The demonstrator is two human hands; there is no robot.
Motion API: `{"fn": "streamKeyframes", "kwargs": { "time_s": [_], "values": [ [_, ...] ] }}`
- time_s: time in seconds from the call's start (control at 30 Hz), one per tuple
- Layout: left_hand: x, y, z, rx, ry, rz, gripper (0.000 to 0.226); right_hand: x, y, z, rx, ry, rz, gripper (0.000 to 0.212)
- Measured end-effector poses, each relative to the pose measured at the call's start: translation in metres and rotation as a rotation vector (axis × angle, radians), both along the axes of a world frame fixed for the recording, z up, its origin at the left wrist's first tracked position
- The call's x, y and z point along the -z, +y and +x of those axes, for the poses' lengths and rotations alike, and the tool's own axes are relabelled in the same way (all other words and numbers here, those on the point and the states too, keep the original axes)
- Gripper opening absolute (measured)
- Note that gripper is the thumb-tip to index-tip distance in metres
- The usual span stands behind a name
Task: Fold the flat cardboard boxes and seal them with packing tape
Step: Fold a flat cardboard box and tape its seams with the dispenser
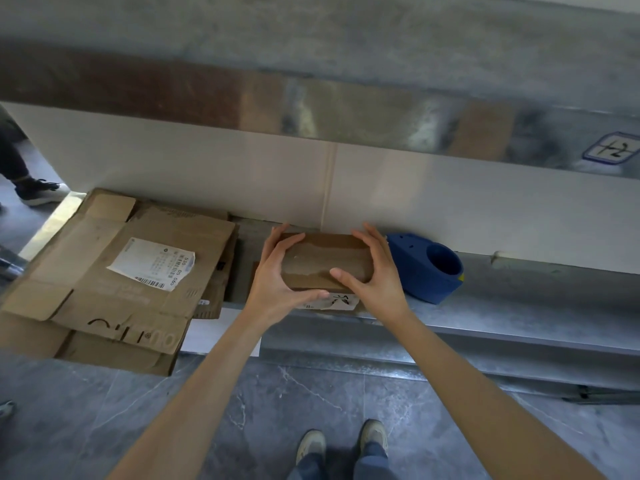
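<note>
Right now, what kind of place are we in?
Probably a packing or shipping bench: flattened brown cardboard boxes, one with a white shipping label, a blue plastic tape dispenser on the grey metal ledge, and a small taped brown cardboard box.

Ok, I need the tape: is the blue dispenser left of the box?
No, the blue dispenser sits right of the small box.
</note>
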State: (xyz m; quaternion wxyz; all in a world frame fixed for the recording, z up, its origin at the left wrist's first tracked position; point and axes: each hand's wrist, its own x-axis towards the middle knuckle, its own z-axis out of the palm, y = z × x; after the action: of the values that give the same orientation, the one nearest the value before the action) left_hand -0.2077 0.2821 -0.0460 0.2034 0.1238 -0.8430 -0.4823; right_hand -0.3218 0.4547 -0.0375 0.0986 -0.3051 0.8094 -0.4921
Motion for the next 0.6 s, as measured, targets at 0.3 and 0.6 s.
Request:
{"fn": "streamKeyframes", "kwargs": {
  "time_s": [0.3,0.6],
  "values": [
    [-0.0002,0.0036,-0.0012,-0.030,0.011,0.039,0.103,-0.0006,-0.0001,0.0041,0.030,-0.190,-0.073,0.073],
    [-0.0022,0.0035,-0.0003,-0.024,-0.016,0.035,0.096,-0.0058,0.0041,0.0001,-0.028,-0.129,0.065,0.084]
  ]
}}
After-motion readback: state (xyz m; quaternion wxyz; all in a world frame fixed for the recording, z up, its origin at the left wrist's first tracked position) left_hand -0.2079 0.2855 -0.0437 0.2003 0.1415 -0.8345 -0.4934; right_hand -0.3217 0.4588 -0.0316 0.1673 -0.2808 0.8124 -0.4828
